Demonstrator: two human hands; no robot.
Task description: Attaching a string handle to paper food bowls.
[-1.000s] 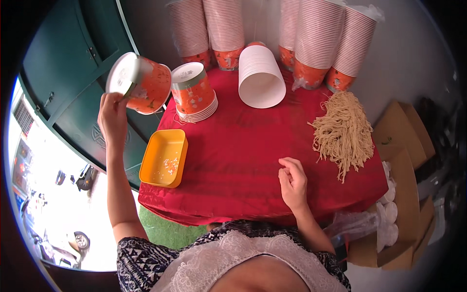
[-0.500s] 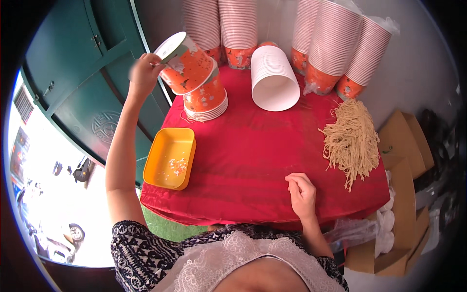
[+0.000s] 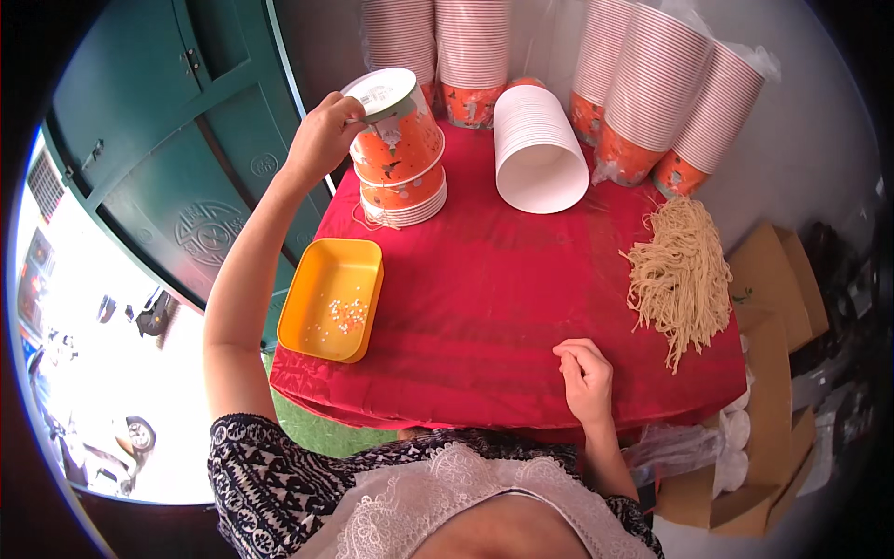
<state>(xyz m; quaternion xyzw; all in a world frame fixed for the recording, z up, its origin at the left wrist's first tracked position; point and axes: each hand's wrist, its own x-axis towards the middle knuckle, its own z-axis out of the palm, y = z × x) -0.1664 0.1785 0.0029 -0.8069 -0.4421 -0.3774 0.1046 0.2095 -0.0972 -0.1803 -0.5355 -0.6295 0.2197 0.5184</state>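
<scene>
At the back left of the table, my left hand (image 3: pixel 328 136) pinches the base edge of an orange printed paper bucket (image 3: pixel 396 149). This bucket is upside down, pale base up, and sits over a stack of inverted paper buckets (image 3: pixel 405 200) whose white rims show at the bottom. The stack stands on a red cloth (image 3: pixel 466 279). My right hand (image 3: pixel 588 377) rests at the cloth's front right, fingers curled into a loose fist, and nothing shows in it. Beyond it, a nested stack of white-lined buckets (image 3: pixel 542 154) lies on its side, its mouth toward me.
A yellow plastic tub (image 3: pixel 321 256) with small white and orange bits stands front left. Tan string strands (image 3: pixel 684 279) lie in a heap at right. Tall wrapped bucket stacks (image 3: pixel 652 84) line the back wall. Cardboard boxes (image 3: pixel 778 279) are at right, a green door (image 3: pixel 168 158) at left.
My left hand has moved right and slightly down with the bucket, which has gone from tilted to nearly straight over the stack. My right hand has kept its closed shape. The view has shifted slightly.
</scene>
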